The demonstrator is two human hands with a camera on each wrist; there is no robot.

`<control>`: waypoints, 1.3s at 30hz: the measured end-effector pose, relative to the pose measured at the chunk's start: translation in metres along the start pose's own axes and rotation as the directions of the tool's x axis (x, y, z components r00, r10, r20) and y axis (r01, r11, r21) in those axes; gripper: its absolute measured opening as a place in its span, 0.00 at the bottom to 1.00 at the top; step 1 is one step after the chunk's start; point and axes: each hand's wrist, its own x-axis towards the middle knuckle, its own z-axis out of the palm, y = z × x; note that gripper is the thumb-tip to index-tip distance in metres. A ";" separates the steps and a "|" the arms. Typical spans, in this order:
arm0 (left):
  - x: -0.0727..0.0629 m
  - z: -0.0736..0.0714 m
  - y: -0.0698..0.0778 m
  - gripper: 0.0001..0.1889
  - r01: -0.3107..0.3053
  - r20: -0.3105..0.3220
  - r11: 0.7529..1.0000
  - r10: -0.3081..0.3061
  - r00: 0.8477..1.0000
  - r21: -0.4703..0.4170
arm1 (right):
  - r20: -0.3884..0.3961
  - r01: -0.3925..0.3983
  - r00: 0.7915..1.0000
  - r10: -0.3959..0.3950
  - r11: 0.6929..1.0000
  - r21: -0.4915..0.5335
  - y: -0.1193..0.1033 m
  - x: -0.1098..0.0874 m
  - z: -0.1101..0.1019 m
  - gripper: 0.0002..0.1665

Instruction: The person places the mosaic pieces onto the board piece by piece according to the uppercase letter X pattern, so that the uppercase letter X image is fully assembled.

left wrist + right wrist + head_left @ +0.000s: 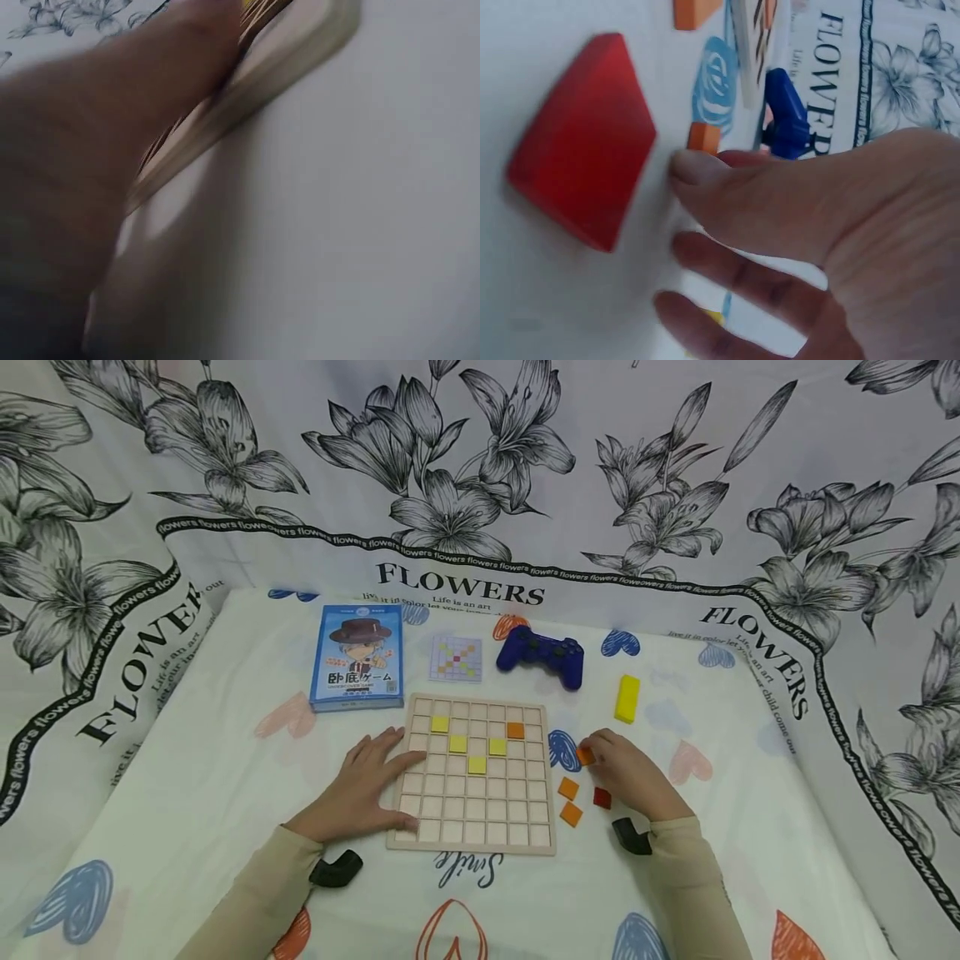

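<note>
A wooden grid board (453, 835) lies flat on the bed-like cloth, with several yellow tiles (477, 765) and one orange tile (515, 731) set in its squares. My left hand (367, 785) rests with spread fingers along the board's left edge, thumb over the lower left corner. To the right of the board, my right hand (626, 770) pinches another orange tile (586, 756) between thumb and fingertips. Close below that hand lie a red tile (602, 797) and two loose orange tiles (571, 813). The red tile looms large in the right wrist view.
Behind the board are a blue game box (358, 660), a small patterned card (456, 658) and a dark blue game controller (540, 657). A yellow block (627, 698) lies beyond my right hand. Flower-printed fabric (480, 460) rises at the back and sides.
</note>
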 end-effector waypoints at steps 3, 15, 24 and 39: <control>0.001 -0.010 -0.006 0.55 0.000 0.096 0.997 0.007 0.995 -0.071 | -0.038 0.046 0.998 -0.045 0.999 0.008 0.004 0.000 0.001 0.19; -0.003 -0.021 -0.012 0.57 0.001 0.194 0.994 0.020 0.981 -0.110 | -0.064 0.063 0.996 -0.057 0.993 0.101 -0.018 0.002 -0.012 0.18; -0.005 -0.021 -0.007 0.60 -0.021 0.121 0.996 0.031 0.992 -0.084 | -0.102 0.319 0.943 -0.318 0.948 -0.009 -0.083 0.009 -0.010 0.15; -0.007 -0.013 -0.003 0.48 0.019 0.099 0.999 -0.014 0.995 -0.043 | -0.042 0.527 0.846 -0.531 0.846 -0.075 -0.143 0.026 0.022 0.10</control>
